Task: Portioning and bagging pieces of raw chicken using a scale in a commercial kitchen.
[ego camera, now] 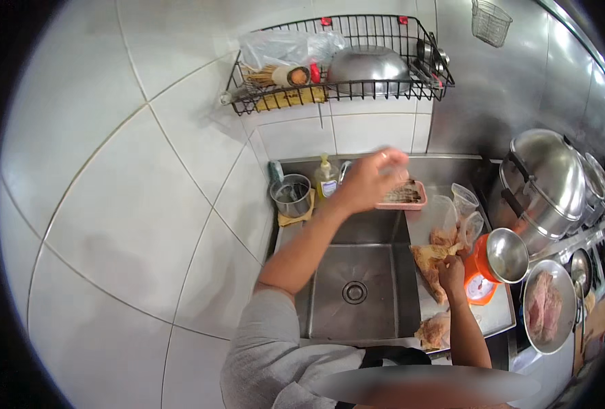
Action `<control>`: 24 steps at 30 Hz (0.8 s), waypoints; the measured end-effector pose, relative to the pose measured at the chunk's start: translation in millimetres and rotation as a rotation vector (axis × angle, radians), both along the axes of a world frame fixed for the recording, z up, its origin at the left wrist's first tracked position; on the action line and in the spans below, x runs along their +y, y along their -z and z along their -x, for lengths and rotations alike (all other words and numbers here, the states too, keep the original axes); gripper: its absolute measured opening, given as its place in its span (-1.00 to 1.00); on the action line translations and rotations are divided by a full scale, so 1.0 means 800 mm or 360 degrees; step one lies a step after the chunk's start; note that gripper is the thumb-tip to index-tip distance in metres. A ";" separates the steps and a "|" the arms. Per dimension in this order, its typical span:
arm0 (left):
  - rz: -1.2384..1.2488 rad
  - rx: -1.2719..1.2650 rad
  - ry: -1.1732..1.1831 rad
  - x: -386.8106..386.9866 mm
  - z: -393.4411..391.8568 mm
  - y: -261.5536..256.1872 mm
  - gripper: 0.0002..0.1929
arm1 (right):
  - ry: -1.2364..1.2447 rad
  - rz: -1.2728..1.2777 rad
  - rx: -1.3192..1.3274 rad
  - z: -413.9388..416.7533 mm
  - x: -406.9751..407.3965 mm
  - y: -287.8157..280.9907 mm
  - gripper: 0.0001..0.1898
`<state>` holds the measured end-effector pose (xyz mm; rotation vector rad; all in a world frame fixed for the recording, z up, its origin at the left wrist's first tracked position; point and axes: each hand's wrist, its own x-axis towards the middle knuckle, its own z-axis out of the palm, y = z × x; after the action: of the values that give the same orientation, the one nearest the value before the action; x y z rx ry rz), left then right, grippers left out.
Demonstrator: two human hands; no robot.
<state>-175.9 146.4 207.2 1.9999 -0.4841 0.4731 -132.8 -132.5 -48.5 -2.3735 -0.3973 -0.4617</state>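
Note:
My left hand (379, 179) is raised over the back edge of the steel sink (353, 307), blurred by motion. Its thumb and bent fingers look apart, and nothing shows between them. Partly behind it lies a pink tray (404, 206) with dark, greyish contents I cannot identify. To the right of the sink, my right hand (451, 276) grips the edge of a clear plastic bag of yellow-brown food (427, 260) lying on a metal tray (496, 319). An orange dial scale (478, 255) with a steel bowl (507, 255) on top stands just right of this hand.
Another bag of food (432, 331) lies nearer me. Large steel pots (547, 189) and a pan of raw meat (545, 307) stand to the right. A soap pump bottle (326, 176) and a steel pot (291, 197) sit back left. Above hangs a black wire rack (369, 25).

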 end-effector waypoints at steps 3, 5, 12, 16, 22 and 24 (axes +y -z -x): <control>-0.0037 -0.0453 -0.0140 0.050 0.006 -0.097 -0.73 | -0.0044 0.0066 0.0209 0.008 0.013 -0.042 -0.87; -0.0151 -0.0587 -0.0651 0.074 -0.004 -0.166 -0.76 | -0.0092 -0.0085 0.0470 0.003 0.011 -0.057 -0.90; -0.0180 -0.0433 -0.1993 0.287 -0.119 -0.260 -0.55 | -0.0196 -0.0122 0.0025 0.015 0.019 -0.081 -0.88; -0.0334 -0.0502 -0.2039 0.323 -0.151 -0.248 -0.59 | -0.0450 -0.0449 0.0204 0.033 0.036 -0.122 -0.84; -0.0265 -0.1235 -0.1188 0.225 -0.057 -0.268 -0.77 | -0.0797 -0.0915 0.0176 0.082 0.079 -0.234 -0.83; -0.0034 -0.1014 -0.0485 0.124 -0.009 -0.207 -0.83 | -0.0951 -0.0952 -0.0066 0.094 0.095 -0.274 -0.77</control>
<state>-168.7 245.5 373.2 1.9252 -0.5661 1.3172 -208.1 -56.7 170.7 -1.5735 -0.8245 -0.2896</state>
